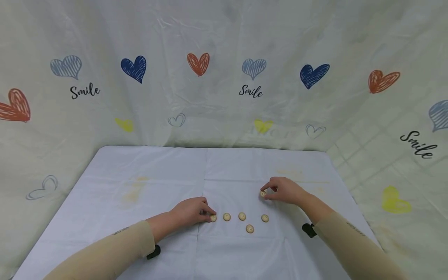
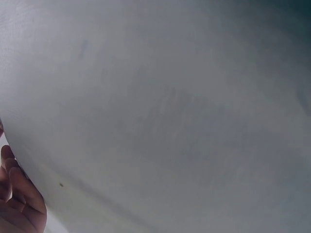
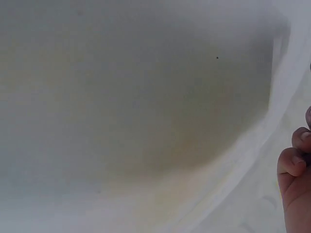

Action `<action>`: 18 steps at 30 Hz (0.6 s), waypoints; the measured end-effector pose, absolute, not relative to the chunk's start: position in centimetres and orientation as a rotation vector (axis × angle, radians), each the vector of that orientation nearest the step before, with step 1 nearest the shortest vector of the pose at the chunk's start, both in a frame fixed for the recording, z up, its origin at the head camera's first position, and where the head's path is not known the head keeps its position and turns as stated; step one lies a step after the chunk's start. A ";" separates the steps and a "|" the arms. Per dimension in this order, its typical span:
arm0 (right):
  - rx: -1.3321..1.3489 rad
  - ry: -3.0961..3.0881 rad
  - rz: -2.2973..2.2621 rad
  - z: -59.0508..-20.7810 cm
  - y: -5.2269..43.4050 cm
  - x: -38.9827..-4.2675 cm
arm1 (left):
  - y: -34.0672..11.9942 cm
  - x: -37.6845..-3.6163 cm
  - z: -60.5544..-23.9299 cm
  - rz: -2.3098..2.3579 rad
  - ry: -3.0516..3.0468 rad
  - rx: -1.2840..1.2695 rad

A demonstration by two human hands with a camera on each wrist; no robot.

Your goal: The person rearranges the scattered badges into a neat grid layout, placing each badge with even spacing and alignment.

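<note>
The right hand has its fingertips curled round a small cream button, pinching it against the white-covered counter. The left hand rests with curled fingers touching the end button of a short row. Just past the left fingertips, toward the right hand, sit two more row buttons, then a fourth nearer the right wrist, with a stray one slightly closer to the person. From where I stand, the pinch looks shallow: such a thin, flat disc could slip or flip as it lifts. A nudge from either hand could knock the row crooked. The wrist views show only blurred cloth and fingertips.
</note>
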State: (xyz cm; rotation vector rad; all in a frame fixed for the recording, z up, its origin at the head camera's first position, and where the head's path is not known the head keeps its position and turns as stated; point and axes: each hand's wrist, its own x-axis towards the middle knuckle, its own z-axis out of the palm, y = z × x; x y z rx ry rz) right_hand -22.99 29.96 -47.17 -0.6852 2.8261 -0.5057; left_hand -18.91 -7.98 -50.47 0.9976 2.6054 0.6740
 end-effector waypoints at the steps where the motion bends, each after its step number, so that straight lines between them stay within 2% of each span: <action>1: -0.659 2.826 -0.500 -47.3 29.9 -23.4 | -8.0 -18.9 -50.5 0.674 2.603 0.994; 18: -0.484 2.803 -0.503 -48.7 29.7 -25.6 | -7.7 -19.0 -50.2 0.694 2.575 0.941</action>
